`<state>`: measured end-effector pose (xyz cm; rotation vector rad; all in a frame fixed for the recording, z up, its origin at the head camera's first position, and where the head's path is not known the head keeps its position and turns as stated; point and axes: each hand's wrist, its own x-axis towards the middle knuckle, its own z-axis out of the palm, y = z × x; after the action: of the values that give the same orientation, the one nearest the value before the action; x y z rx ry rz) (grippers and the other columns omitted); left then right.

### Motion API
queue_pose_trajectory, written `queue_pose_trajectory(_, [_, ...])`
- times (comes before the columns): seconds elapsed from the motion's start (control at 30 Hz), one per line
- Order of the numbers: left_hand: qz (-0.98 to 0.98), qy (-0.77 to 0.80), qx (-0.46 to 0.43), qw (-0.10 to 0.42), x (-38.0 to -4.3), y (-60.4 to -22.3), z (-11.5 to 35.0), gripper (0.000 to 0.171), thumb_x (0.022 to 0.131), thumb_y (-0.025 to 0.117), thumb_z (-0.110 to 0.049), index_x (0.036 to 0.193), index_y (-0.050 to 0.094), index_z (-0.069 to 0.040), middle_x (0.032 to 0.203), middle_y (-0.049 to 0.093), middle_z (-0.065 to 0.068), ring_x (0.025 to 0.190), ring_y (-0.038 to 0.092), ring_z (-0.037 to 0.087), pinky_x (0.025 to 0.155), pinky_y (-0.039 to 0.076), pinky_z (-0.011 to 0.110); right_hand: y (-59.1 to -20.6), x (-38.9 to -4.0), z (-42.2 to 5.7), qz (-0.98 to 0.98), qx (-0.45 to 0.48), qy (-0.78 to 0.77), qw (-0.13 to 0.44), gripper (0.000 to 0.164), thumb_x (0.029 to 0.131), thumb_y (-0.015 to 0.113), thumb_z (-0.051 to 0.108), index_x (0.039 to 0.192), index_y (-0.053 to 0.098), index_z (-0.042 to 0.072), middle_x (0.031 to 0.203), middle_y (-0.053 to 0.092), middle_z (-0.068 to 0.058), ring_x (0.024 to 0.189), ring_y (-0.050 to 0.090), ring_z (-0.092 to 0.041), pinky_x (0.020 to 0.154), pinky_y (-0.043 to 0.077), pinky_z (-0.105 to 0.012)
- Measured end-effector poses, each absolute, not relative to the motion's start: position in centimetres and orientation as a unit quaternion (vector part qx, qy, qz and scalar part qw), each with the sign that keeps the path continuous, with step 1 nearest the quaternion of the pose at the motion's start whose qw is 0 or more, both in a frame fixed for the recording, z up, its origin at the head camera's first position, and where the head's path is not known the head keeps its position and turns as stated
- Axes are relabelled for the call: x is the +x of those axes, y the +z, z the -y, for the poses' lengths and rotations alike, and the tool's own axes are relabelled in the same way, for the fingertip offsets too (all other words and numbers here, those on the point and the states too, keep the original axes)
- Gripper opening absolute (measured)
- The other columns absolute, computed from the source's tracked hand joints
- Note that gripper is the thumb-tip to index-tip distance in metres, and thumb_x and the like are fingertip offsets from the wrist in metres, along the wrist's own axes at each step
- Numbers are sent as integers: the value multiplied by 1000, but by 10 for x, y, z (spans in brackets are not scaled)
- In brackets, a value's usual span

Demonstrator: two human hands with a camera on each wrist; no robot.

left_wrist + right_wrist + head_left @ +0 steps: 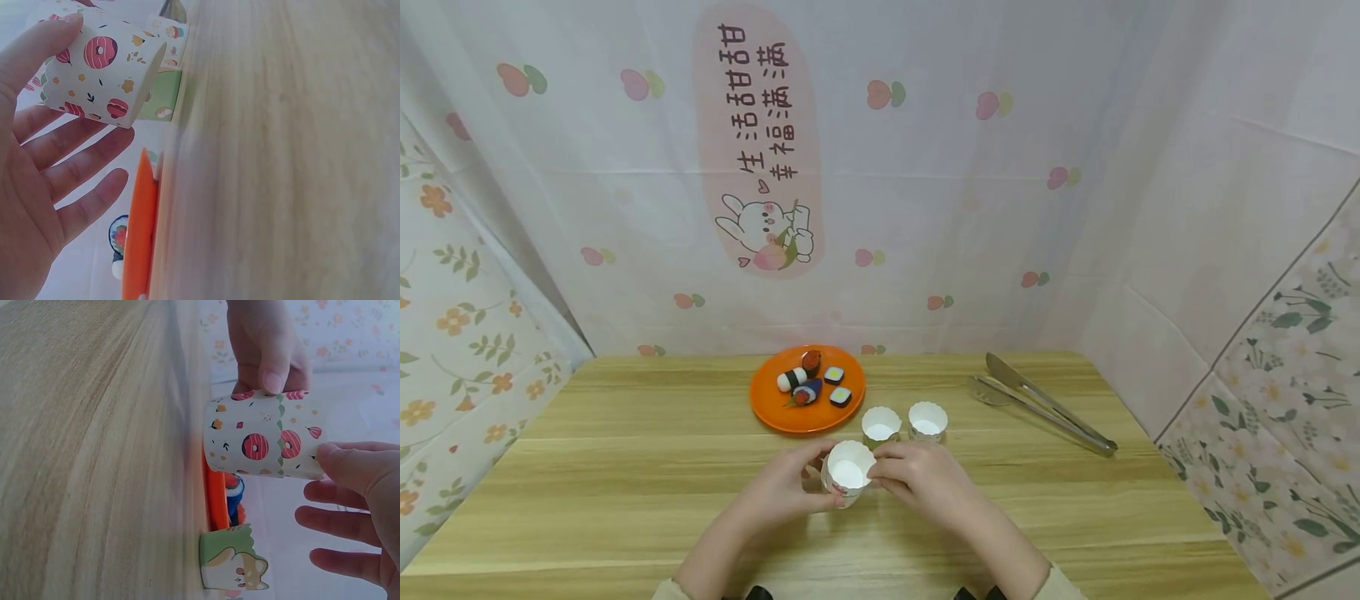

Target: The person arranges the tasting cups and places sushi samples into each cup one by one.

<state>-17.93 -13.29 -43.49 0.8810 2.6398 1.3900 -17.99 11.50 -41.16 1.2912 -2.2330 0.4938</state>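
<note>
Both hands are at a white paper baking cup (850,468) printed with pink donuts, in the front middle of the head view. My left hand (792,485) holds it from the left, thumb on the near side and fingers behind. From the right, my right hand (927,482) pinches its scalloped rim; the right wrist view shows the thumb (350,465) there, other fingers spread. The left wrist view has the cup tilted, its base close over the table. Just behind stand two more paper cups, one green with a dog print (232,559) and one white (928,420).
An orange plate (766,410) with several toy sushi pieces (805,390) lies at the back, left of the standing cups. Metal tongs (1051,408) rest at the back right of the wooden table (587,467). Printed cloth (917,208) hangs behind.
</note>
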Motion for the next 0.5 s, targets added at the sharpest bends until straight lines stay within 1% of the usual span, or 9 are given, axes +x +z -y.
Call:
queue_pose_trajectory(0.23, [-847, 450, 283, 20, -180, -435, 133, 60, 74, 83, -35, 126, 58, -21, 103, 61, -17, 89, 56, 10, 77, 49, 33, -409, -180, -117, 817, 477, 186, 266, 15, 75, 81, 12, 87, 75, 16, 96, 70, 2, 84, 66, -11, 77, 54, -24])
queue_pose_trajectory(0.5, [-841, 456, 289, 23, -181, -437, 134, 61, 74, 84, -31, 128, 57, -22, 106, 61, -17, 89, 57, 12, 75, 49, 32, -402, -180, -119, 810, 476, 195, 282, 14, 75, 81, 10, 87, 75, 15, 95, 70, -1, 84, 67, -12, 75, 55, -22])
